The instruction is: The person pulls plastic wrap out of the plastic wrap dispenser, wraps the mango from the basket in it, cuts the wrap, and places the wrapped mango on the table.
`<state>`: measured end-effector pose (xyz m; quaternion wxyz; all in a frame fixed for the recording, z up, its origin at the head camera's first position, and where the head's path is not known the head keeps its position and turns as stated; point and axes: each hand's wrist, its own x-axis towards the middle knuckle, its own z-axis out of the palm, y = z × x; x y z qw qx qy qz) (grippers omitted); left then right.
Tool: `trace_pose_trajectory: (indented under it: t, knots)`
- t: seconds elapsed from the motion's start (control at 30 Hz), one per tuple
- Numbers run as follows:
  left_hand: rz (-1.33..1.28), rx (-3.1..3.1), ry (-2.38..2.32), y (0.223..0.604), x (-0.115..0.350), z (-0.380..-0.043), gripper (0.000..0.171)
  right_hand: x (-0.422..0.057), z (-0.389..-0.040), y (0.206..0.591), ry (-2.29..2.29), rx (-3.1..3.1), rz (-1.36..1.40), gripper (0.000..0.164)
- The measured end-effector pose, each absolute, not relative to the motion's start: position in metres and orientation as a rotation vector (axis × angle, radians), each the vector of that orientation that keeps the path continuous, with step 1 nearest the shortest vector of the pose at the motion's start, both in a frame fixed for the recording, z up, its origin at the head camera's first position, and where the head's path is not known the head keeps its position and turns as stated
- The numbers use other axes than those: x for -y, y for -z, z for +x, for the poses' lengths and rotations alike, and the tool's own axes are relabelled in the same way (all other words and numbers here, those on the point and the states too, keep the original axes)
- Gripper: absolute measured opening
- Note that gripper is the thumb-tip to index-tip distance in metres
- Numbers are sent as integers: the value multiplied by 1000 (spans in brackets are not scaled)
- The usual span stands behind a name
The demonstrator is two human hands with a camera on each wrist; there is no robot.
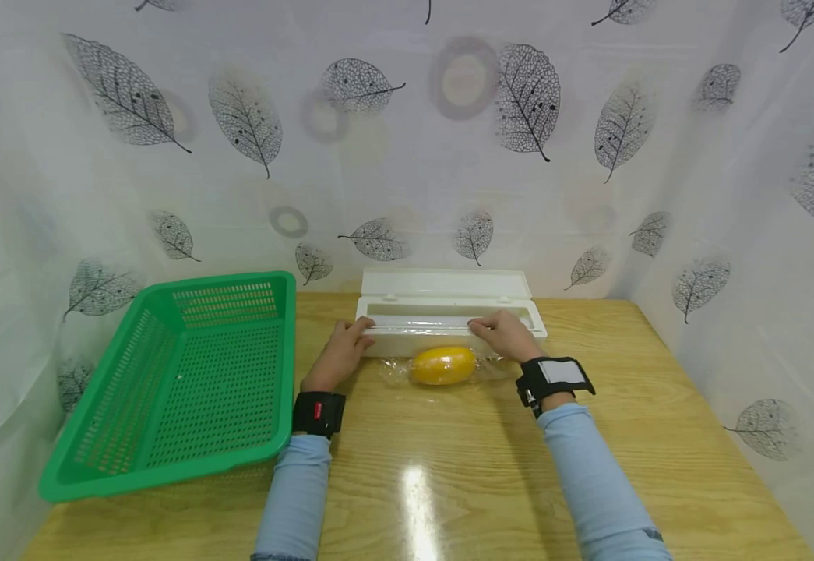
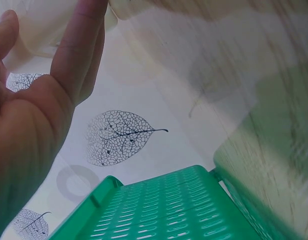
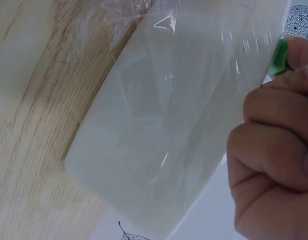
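A white cling film box (image 1: 407,345) lies across the back of the table, its lid (image 1: 446,283) raised and a roll of film (image 1: 421,320) inside. Clear film (image 1: 396,372) hangs over the front wall and lies around a shiny yellow oval fruit (image 1: 443,365) just before the box. My left hand (image 1: 336,358) grips the box's left end, thumb toward the front. Near the right end, my right hand (image 1: 508,336) pinches a small green slide cutter (image 3: 279,56) on the top edge, its other fingers curled. In the head view the cutter is hidden by the fingers.
A large green plastic basket (image 1: 283,374) stands on the table at the left, beside my left forearm. Behind the wooden table (image 1: 477,483) hangs a white curtain (image 1: 407,156) with leaf prints, which also runs along both sides.
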<state>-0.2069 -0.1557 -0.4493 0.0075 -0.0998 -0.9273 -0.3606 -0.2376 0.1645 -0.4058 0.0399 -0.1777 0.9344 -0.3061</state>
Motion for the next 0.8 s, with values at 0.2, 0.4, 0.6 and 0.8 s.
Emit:
trace_pose_trajectory:
  t: [0.2, 0.4, 0.6, 0.8]
  knots:
    - [-297, 2898, 1128, 448, 155, -205, 30, -167, -236, 404, 928, -2869, -492, 33]
    - [-302, 2900, 1117, 448, 154, -206, 30, -170, -235, 406, 929, -2884, -474, 34]
    - [-308, 2895, 1124, 449, 155, -206, 30, -173, -236, 408, 935, -2898, -494, 33]
    - [-309, 2891, 1118, 450, 155, -207, 30, -175, -237, 408, 938, -2889, -482, 33]
